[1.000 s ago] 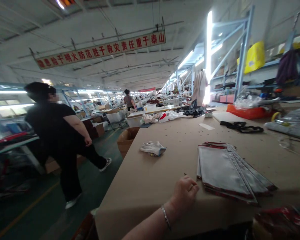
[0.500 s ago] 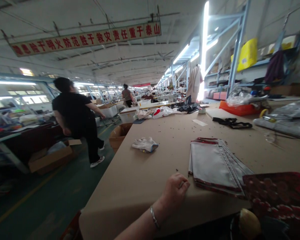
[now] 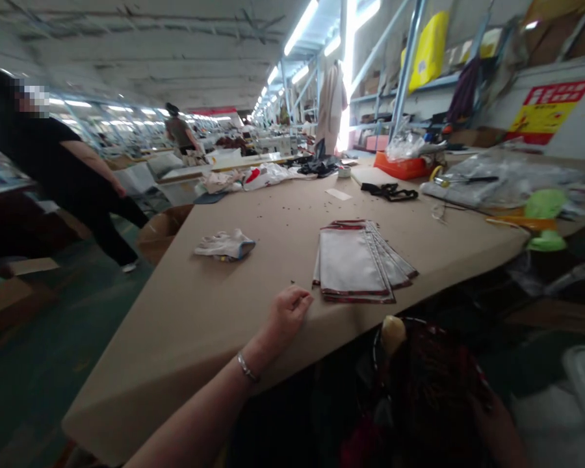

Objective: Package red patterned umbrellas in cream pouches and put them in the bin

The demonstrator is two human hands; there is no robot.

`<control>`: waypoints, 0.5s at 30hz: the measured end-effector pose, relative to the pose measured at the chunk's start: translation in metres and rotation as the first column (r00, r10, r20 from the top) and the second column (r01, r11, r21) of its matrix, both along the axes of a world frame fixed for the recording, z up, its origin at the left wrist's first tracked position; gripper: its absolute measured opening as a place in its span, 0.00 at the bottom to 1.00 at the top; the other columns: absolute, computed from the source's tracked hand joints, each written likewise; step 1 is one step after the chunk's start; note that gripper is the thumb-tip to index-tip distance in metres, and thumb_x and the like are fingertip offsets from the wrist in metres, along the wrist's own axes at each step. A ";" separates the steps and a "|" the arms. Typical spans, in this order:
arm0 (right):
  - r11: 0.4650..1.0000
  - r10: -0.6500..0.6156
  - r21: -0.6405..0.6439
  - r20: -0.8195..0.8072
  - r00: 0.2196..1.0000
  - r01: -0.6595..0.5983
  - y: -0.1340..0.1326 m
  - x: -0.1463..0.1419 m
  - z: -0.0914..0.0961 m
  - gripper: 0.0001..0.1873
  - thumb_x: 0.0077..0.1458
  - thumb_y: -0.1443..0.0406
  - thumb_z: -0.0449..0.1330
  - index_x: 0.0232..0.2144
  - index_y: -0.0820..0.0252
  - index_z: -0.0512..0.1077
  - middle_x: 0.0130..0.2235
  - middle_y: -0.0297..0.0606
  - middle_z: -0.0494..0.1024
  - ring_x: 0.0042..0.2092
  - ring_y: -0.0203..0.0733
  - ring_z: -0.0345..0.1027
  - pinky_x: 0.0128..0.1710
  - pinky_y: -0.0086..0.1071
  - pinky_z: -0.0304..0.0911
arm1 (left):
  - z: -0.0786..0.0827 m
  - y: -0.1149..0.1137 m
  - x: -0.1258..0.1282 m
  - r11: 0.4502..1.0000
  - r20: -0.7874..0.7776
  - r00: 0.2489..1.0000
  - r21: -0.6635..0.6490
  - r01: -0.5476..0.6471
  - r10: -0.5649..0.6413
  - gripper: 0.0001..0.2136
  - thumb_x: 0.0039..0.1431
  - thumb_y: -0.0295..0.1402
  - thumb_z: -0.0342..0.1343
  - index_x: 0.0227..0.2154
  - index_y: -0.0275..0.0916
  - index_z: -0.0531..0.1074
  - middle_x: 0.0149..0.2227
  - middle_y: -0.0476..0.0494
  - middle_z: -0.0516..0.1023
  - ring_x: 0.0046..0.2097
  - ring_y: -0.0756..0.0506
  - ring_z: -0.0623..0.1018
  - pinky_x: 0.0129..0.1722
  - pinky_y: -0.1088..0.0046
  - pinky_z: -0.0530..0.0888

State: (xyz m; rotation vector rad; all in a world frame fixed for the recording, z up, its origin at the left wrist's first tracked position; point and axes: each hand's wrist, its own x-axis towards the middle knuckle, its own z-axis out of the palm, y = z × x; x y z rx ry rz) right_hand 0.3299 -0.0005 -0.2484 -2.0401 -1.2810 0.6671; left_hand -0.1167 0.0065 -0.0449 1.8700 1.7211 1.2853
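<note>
My left hand (image 3: 290,307), with a silver bangle at the wrist, rests on the brown-covered table (image 3: 214,305). Its fingers are curled closed, and nothing shows in them. Just right of it lies a stack of grey cloth pieces with dark red edging (image 3: 355,260), slightly fanned out. A white work glove (image 3: 227,246) lies farther left. Low at the right, in shadow, my right hand (image 3: 497,422) grips a dark red patterned cloth (image 3: 433,370) beyond the table's front edge; its fingers are mostly hidden. Beside that cloth is a pale yellow rounded object (image 3: 394,335).
Black straps (image 3: 389,191), an orange tray (image 3: 402,166) and clear plastic bags (image 3: 507,174) lie toward the back right. A green object (image 3: 546,218) stands at the right edge. At left, a person in black (image 3: 63,162) is near a brown bin (image 3: 163,234).
The view has swung right and down. The dark red cloth has come off the stack's right side and the table edge, toward me. The person in black has walked closer. My left hand stays beside the stack.
</note>
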 end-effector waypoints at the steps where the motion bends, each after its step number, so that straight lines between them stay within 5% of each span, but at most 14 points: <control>1: 1.000 0.006 -0.028 -0.023 1.000 -0.006 -0.004 0.004 -0.006 0.30 0.50 0.53 0.52 0.50 0.66 0.69 0.39 0.51 0.79 0.42 0.55 0.75 0.39 0.42 0.71 | -0.002 0.001 -0.001 1.000 -0.009 1.000 0.015 0.013 -0.013 0.08 0.58 0.33 0.53 0.27 0.37 0.73 0.28 0.46 0.74 0.32 0.48 0.73 0.34 0.73 0.68; 5: 0.999 0.006 -0.044 -0.048 0.999 -0.008 -0.027 -0.011 -0.013 0.40 0.47 0.46 0.49 0.55 0.68 0.63 0.53 0.56 0.72 0.53 0.60 0.69 0.53 0.47 0.64 | -0.003 0.006 0.000 0.991 -0.126 0.989 0.092 0.094 -0.082 0.06 0.57 0.31 0.54 0.35 0.37 0.74 0.34 0.43 0.77 0.38 0.46 0.76 0.40 0.69 0.72; 9: 0.997 0.083 0.019 -0.100 0.992 -0.081 -0.057 -0.041 -0.008 0.39 0.46 0.44 0.50 0.52 0.64 0.65 0.56 0.52 0.71 0.58 0.60 0.64 0.60 0.50 0.57 | 0.014 0.020 0.008 0.975 -0.347 0.929 0.128 0.181 -0.127 0.13 0.55 0.25 0.53 0.42 0.38 0.74 0.43 0.39 0.77 0.46 0.43 0.75 0.49 0.64 0.72; 15: 0.993 0.112 0.049 -0.237 0.965 -0.103 -0.089 -0.055 -0.007 0.36 0.41 0.45 0.56 0.47 0.63 0.69 0.53 0.52 0.75 0.58 0.59 0.65 0.61 0.49 0.57 | 0.023 0.041 0.019 0.979 -0.569 0.800 -0.048 0.198 -0.190 0.17 0.49 0.20 0.50 0.42 0.36 0.75 0.42 0.40 0.78 0.46 0.42 0.74 0.51 0.65 0.70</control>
